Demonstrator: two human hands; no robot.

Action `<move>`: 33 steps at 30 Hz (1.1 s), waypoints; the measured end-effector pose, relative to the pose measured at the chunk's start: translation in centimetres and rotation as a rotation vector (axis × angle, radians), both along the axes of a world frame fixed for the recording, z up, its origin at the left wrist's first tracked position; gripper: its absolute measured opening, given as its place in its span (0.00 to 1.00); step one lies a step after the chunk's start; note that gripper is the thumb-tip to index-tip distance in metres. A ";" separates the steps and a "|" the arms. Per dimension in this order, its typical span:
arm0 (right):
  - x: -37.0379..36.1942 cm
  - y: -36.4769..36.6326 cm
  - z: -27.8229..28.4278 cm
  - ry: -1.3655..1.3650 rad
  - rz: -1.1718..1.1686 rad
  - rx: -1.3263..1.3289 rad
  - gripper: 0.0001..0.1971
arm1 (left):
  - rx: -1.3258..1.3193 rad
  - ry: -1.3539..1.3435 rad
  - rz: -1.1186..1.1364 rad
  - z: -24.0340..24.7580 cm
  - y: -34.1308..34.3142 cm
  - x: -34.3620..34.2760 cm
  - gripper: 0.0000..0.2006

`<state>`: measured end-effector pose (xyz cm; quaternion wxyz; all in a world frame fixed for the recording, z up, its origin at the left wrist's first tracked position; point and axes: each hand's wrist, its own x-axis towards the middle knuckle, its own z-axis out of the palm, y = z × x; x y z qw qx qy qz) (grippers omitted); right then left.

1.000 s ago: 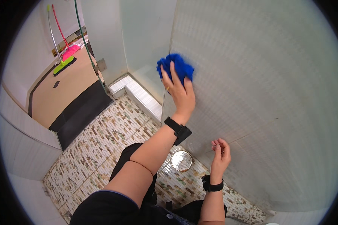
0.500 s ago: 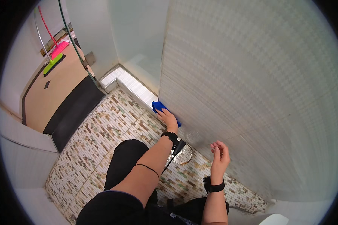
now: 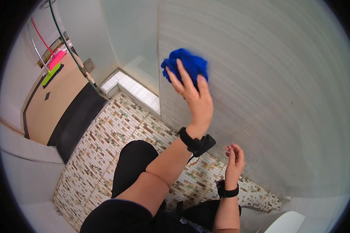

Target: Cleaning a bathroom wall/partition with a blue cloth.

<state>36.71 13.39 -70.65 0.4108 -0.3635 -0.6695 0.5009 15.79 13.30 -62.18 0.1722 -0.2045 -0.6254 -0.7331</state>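
With fingers spread, my left hand (image 3: 194, 93) presses a crumpled blue cloth (image 3: 186, 64) against the pale grey wall (image 3: 260, 77), close to the wall's edge beside the frosted glass panel (image 3: 134, 46). A black band with a small box sits on that wrist. Lower and to the right, my right hand (image 3: 235, 161) hangs near the wall with nothing in it, its fingers loosely curled and apart. It wears a black band too.
A white tiled ledge (image 3: 138, 95) runs below the glass. Mosaic floor tiles (image 3: 101, 147) lie beneath me, with a round drain (image 3: 193, 160) partly behind my left wrist. Beyond the doorway stand a green broom (image 3: 52, 73) and a pink broom (image 3: 57, 58). A white rounded fixture (image 3: 286, 225) is at lower right.
My left hand has carried the blue cloth from the wall's foot by the ledge up onto the wall face. The right hand has shifted only slightly. The view has moved a little.
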 end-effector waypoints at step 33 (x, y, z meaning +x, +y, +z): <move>1.4 0.2 -0.7 -0.023 0.080 -0.043 0.11 | 0.000 -0.177 -0.162 -2.6 0.4 5.4 0.31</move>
